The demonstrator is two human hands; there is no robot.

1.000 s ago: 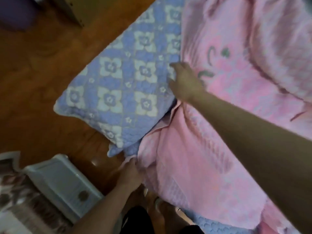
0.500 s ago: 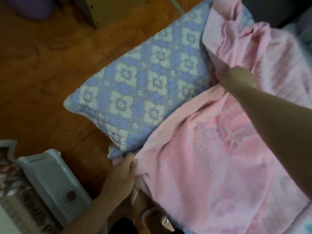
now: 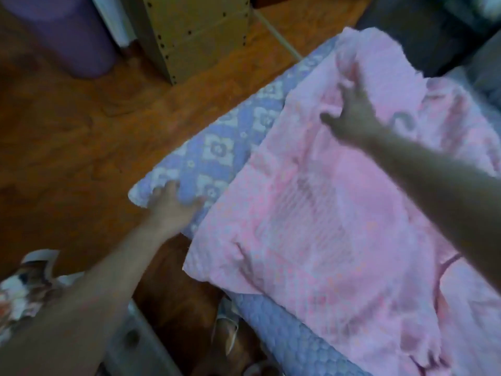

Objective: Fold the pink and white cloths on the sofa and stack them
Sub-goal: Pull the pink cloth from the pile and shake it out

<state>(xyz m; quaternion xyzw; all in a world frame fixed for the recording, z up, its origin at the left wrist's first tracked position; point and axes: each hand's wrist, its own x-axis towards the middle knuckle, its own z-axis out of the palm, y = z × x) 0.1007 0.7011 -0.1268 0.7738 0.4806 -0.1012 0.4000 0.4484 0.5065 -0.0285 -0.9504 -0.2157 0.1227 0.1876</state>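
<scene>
My left hand [image 3: 173, 204] rests with relaxed fingers on the sofa's [image 3: 217, 150] blue flowered front corner. My right hand [image 3: 352, 115] reaches out, fingers spread and grasping nothing, over the pink cloth [image 3: 311, 218], which lies spread on the sofa beside that corner.

Left hand [image 3: 170, 204]: bare, palm down, low and left of centre in the head view; fingers loosely spread and only slightly bent, thumb out to the right; nothing gripped. Left forearm: bare, running from the lower-left corner up and right to the wrist, nearly straight.

Right hand [image 3: 352, 115]: bare, reached far forward, back of hand toward the camera; fingers splayed and extended, thumb out to the left; motion blur hides the fingertips, so contact cannot be told. Right forearm: bare, entering from the right edge, slanting up and left to the wrist, elbow out of frame.
</scene>
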